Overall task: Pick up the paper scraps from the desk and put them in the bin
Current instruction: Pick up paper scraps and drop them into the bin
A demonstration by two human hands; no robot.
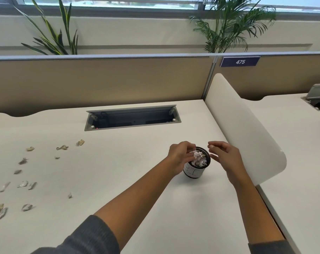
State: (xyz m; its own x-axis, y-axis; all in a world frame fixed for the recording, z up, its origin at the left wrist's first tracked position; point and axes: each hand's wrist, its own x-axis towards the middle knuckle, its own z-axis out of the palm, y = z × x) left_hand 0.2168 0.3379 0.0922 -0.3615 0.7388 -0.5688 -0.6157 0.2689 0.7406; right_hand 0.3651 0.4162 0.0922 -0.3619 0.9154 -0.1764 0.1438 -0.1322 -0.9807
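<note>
A small black bin [194, 172] with a white label stands on the desk [137, 180], right of centre. It is heaped with crumpled paper scraps [199, 159]. My left hand [180, 154] is over the bin's left rim, its fingertips curled down onto a scrap at the top of the heap. My right hand [224, 154] hovers just right of the rim, fingers loosely curled, holding nothing. Several loose paper scraps [25, 184] lie scattered over the left part of the desk, such as one at the far end [80, 143].
An open cable tray [132, 118] is sunk into the desk behind the bin. A curved white divider [245, 129] rises close to the right of the bin. A tan partition [100, 81] closes the back, with plants behind it.
</note>
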